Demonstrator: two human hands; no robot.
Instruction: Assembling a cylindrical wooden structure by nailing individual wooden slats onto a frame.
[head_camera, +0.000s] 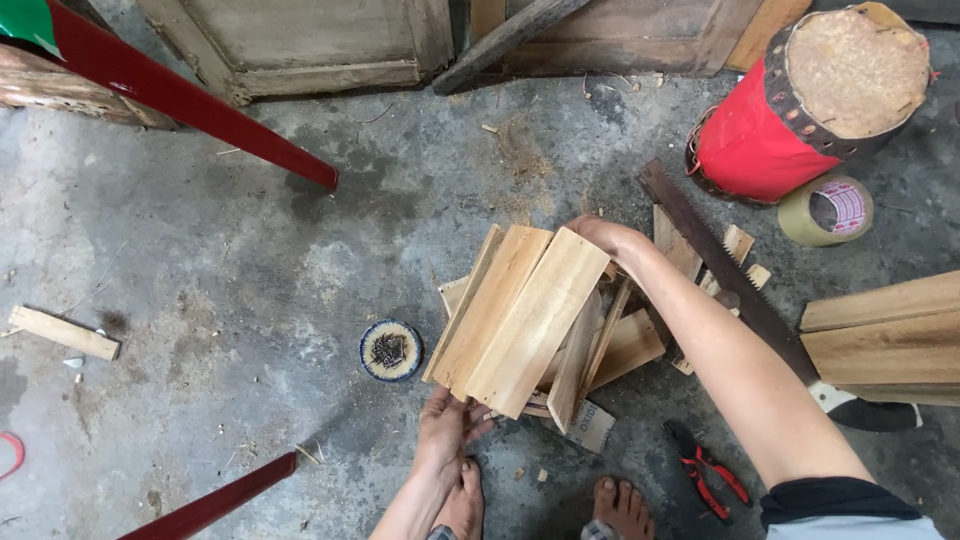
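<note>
Both hands clamp the stacked wooden boards (515, 315) — left hand (447, 425) at the near end, right hand (608, 238) at the far end; the nail dish (390, 350) lies just left of the left hand.

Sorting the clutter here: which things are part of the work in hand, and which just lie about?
In hand: planks, held by left hand and right hand; wood pile beneath.

Lying about: nail dish, saw, pliers, tape roll, red stool, wood strip.
</note>
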